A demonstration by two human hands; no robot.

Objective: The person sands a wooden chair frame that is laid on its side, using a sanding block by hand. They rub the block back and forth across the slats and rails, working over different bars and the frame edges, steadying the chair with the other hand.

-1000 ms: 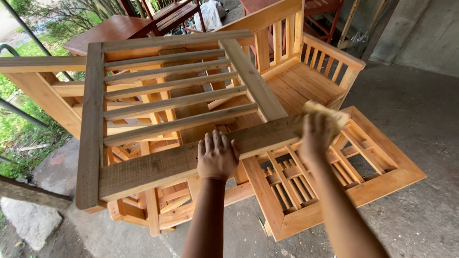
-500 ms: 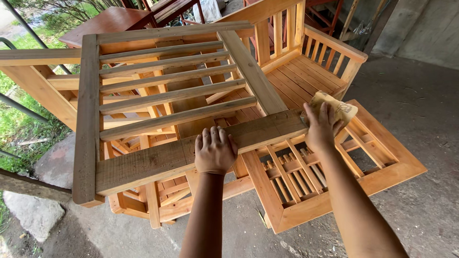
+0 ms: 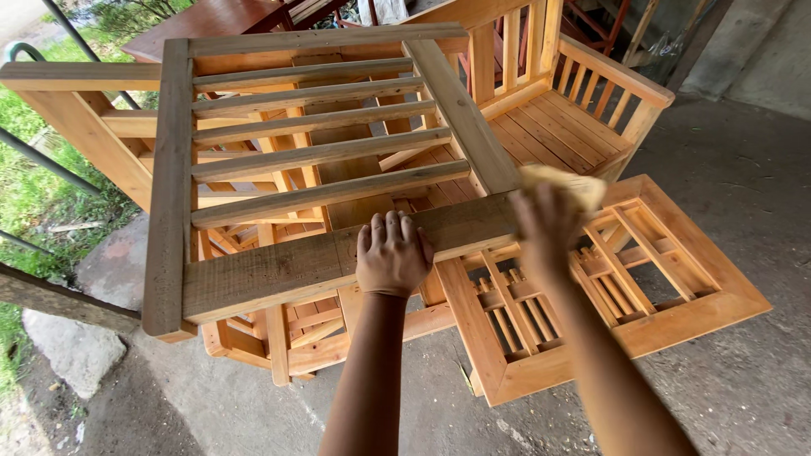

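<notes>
Down at six o'clock the left hand lies open and flat on the slatted frame's near rail while the right hand grips sandpaper at three o'clock, and hard strokes could shift the propped frame.

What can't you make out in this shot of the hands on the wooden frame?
- Head view: the right hand is motion-blurred, so its grip on the yellowish pad is unclear.
- The wood under the left hand is hidden by the palm.
- The stacked frames below are masked by the slatted frame.
- The corner bench is cut off by the top edge.
</notes>
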